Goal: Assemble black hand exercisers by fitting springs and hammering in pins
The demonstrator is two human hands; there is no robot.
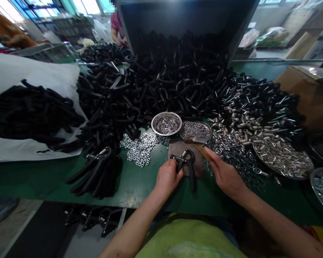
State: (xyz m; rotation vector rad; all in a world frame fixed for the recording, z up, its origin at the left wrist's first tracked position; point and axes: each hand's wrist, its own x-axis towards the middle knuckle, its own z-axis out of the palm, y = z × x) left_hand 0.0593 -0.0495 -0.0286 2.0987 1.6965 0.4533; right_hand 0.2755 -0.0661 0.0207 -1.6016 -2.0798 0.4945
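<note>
My left hand [169, 176] is closed on one handle of a black hand grip strengthener [190, 163], which has a metal spring near its top. The strengthener rests on a flat brownish metal plate [174, 147] on the green table. In my right hand [226, 175] is the wooden handle of a hammer [203, 151], its head raised over the plate's back edge. Just behind the plate stand a steel bowl [167, 114] of small metal pins and a shallow dish [210, 135] of small metal parts. Nuts or washers [143, 147] lie loose left of the plate.
Several assembled grips [97, 172] stand at the left. Behind spreads a large heap of black handles [156, 86], beside a white sack [5, 71]. Springs [239, 125], black-headed screws [269, 96], a dish of metal sleeves [285, 154] and a cardboard box [307, 93] crowd the right. Other people work beyond.
</note>
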